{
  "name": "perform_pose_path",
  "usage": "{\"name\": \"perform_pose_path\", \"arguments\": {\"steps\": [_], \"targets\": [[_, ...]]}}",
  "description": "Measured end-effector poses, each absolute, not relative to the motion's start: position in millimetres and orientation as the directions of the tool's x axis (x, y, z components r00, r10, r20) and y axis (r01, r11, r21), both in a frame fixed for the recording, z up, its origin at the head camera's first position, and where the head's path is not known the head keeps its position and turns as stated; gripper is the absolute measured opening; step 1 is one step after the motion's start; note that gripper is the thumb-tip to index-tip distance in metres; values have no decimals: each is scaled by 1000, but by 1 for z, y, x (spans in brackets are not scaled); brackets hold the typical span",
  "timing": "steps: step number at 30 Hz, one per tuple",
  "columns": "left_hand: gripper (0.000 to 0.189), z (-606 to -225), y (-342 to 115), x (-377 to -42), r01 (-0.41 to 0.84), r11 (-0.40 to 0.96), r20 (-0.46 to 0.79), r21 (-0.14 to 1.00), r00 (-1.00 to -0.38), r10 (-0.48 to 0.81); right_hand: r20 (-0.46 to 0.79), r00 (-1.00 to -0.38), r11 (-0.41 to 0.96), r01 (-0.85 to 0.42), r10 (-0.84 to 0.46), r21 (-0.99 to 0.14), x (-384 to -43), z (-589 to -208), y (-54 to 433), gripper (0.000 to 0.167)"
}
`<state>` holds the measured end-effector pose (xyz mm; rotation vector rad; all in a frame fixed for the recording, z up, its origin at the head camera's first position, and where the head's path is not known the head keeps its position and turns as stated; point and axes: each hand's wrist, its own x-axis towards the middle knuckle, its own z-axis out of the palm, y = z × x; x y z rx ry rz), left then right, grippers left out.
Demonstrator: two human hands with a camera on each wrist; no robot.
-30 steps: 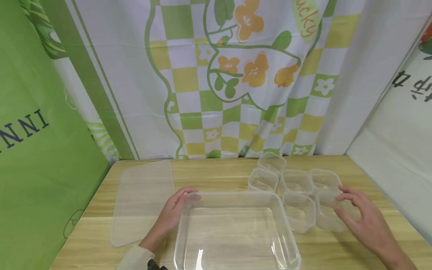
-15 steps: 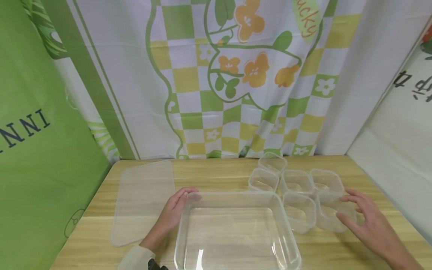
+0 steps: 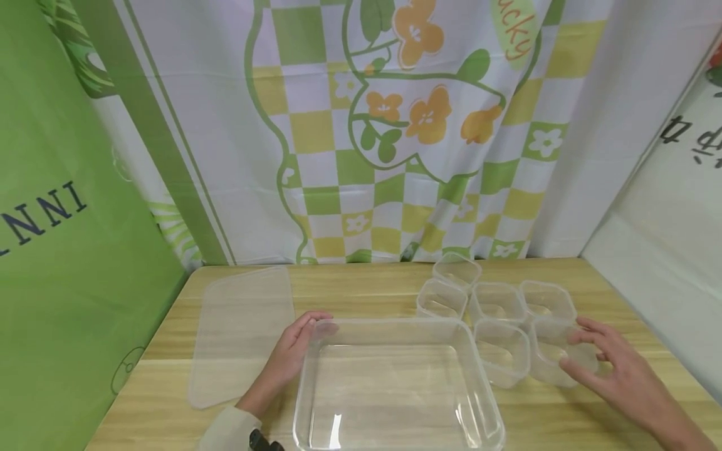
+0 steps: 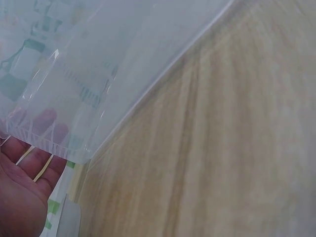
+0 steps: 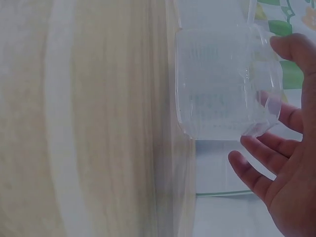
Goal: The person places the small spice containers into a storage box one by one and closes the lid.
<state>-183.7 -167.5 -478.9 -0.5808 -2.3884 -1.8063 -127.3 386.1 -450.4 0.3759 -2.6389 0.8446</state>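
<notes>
The left hand (image 3: 294,344) grips the far left corner of a large clear rectangular plastic box (image 3: 395,396), near centre. The right hand (image 3: 612,363) spreads its fingers about a small clear squarish plastic cup (image 3: 544,366) — contact unclear — beside five matching cups (image 3: 497,308) at right.

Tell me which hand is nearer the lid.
Left: the left hand is close to the lid, on the big box; the right hand is across the table, by a small box.

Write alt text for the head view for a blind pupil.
A person's left hand holds a large clear box by its corner; their right hand is at one of six small clear containers beside it. A translucent sheet lies at left on the wooden table; a patterned curtain hangs behind.
</notes>
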Motion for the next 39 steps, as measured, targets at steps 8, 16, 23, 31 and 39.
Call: {"name": "perform_pose_path", "arguments": {"steps": [8, 16, 23, 31, 39], "targets": [[37, -480, -168, -185, 353, 200, 297, 914, -918, 264, 423, -892, 789, -373, -160, -488, -129, -456, 389, 35], [36, -480, -167, -184, 347, 224, 293, 911, -925, 241, 434, -889, 772, -379, -149, -511, -126, -455, 388, 35], [36, -479, -167, -184, 343, 215, 291, 914, -926, 240, 424, -898, 797, -339, -116, -500, -125, -456, 389, 41], [36, -480, -168, -184, 330, 208, 278, 921, -929, 244, 394, -910, 794, -331, -126, -510, -124, -455, 390, 41], [36, -480, -168, -184, 332, 208, 280, 920, -929, 244, 409, -902, 776, -354, -136, -522, -125, -456, 388, 44]]}}
